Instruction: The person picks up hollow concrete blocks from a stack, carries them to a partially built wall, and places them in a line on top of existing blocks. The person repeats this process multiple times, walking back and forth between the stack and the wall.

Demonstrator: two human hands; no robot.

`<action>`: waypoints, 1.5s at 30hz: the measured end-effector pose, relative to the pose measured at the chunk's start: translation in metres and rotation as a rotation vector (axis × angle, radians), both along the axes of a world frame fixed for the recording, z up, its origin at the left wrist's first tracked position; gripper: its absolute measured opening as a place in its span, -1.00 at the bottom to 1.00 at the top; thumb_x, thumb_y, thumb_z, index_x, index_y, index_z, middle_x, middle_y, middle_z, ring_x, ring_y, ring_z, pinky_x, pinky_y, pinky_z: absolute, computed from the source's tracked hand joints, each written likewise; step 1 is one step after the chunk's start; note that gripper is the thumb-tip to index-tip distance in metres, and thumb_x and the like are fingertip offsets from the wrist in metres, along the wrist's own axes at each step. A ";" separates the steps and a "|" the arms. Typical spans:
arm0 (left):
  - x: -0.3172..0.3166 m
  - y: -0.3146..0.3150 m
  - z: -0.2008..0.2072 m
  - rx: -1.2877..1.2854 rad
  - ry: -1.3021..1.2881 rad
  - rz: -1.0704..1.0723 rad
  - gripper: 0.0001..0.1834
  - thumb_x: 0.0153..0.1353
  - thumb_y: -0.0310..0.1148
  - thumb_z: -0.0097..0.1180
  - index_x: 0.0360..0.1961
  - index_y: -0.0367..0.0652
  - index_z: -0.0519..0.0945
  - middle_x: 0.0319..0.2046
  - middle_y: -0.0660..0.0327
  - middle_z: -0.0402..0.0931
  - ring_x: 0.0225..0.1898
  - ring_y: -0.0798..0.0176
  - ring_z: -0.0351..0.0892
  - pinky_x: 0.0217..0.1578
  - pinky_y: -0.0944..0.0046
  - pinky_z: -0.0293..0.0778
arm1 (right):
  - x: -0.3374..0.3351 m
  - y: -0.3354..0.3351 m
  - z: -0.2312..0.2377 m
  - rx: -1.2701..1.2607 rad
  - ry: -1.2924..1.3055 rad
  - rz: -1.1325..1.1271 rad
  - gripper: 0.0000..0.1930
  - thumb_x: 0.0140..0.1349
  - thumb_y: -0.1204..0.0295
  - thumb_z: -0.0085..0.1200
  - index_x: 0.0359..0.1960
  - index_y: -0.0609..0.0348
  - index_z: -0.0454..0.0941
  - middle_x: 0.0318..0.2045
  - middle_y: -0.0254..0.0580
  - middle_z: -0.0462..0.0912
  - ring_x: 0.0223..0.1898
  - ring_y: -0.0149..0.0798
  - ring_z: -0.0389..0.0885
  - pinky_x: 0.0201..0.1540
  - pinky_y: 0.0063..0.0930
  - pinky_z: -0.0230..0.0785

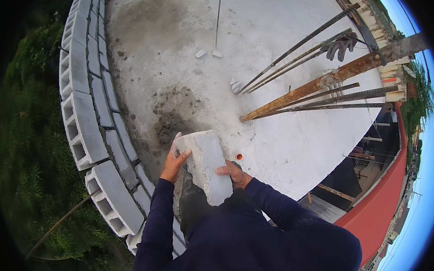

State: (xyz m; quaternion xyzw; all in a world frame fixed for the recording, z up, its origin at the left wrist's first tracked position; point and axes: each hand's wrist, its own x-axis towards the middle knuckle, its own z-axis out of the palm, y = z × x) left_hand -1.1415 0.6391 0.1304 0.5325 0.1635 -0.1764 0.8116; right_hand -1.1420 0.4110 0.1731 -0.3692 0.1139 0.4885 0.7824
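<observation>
A pale grey piece of concrete block (209, 160) with a rough, broken lower edge is held up between my two hands, in front of my legs. My left hand (175, 160) grips its left side, thumb on the face and fingers around the edge. On the opposite side my right hand (234, 174) clasps it, with the thumb over the face; its other fingers are mostly hidden behind. To my left runs a low wall of hollow concrete blocks (87, 129), its top cavities showing.
A rusty steel post (316, 86) and several rebars (295, 52) rise at the right, a glove (339, 47) hanging among them. An orange pipe end (239, 157) sits in the concrete slab (275, 147). Beyond the slab's right edge is a drop. Small block chips (201, 53) lie farther off.
</observation>
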 end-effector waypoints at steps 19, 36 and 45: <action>0.014 -0.223 -0.263 0.395 0.265 -0.308 -0.50 0.20 -0.28 0.01 0.14 -0.25 0.31 0.03 -0.02 0.39 0.09 0.01 0.35 0.08 0.12 0.23 | 0.317 -0.060 -0.515 -0.518 -0.381 -0.276 -0.26 -0.02 0.22 0.18 0.18 0.31 0.18 -0.01 -0.08 0.42 0.01 -0.18 0.41 0.06 -0.34 0.26; 0.048 -0.214 -0.265 0.401 0.360 -0.181 -0.56 0.13 -0.34 0.07 0.04 -0.26 0.40 -0.04 -0.02 0.45 0.01 -0.02 0.41 0.01 0.09 0.26 | 0.299 -0.120 -0.548 -0.557 0.021 -0.393 -0.39 0.09 0.13 0.08 0.14 0.16 0.27 -0.03 -0.14 0.47 -0.01 -0.15 0.45 0.03 -0.25 0.32; 0.008 -0.197 -0.259 0.407 0.505 0.174 -0.54 0.17 -0.34 0.06 0.09 -0.26 0.36 0.02 -0.01 0.37 -0.09 0.09 0.51 -0.10 0.18 0.43 | 0.236 -0.076 -0.409 -0.458 0.150 -0.355 -0.25 0.10 -0.04 0.01 0.24 0.15 0.15 0.11 -0.08 0.36 0.10 -0.08 0.36 0.13 -0.19 0.25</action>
